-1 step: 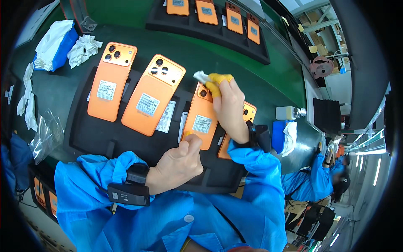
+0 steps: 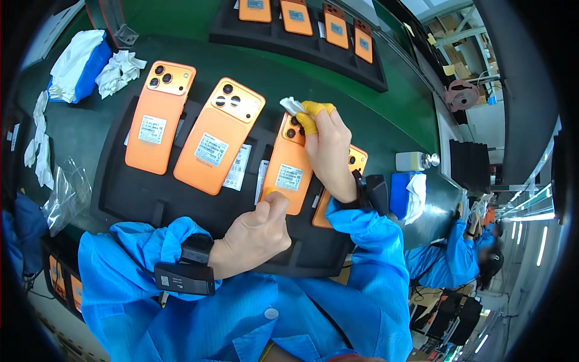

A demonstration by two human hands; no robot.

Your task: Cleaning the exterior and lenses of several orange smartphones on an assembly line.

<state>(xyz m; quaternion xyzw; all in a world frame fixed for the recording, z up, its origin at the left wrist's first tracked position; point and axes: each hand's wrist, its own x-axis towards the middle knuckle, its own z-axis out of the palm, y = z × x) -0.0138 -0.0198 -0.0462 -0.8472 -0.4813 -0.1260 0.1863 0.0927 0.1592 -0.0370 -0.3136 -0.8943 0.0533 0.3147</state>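
Note:
An orange phone (image 2: 279, 158), back side up with a white label on it, lies at a tilt on a black foam tray (image 2: 129, 202). My left hand (image 2: 256, 232) is closed at its lower end, a yellow finger cot showing at the phone's edge. Yellow finger cots also cover fingertips of my right hand (image 2: 329, 145), which pinches a folded white wipe (image 2: 292, 106) at the phone's top edge, beside the camera lenses. Part of the camera area is hidden by that hand. Another orange phone (image 2: 322, 211) lies partly beneath my right wrist. Two more, a phone (image 2: 155, 108) and a larger-looking phone (image 2: 205, 175), rest to the left.
A second black tray (image 2: 271, 45) with several orange phones stands at the far side. Blue packs of white wipes (image 2: 75, 66), crumpled wipes (image 2: 120, 73) and a clear plastic bag (image 2: 66, 193) lie left. A dispenser bottle (image 2: 413, 161) and another wipe pack (image 2: 401, 196) stand right. A co-worker (image 2: 452, 259) sits beyond.
The white wipe and my right fingertips have shifted very slightly up and to the right at the phone's top edge. My left hand holds the same place.

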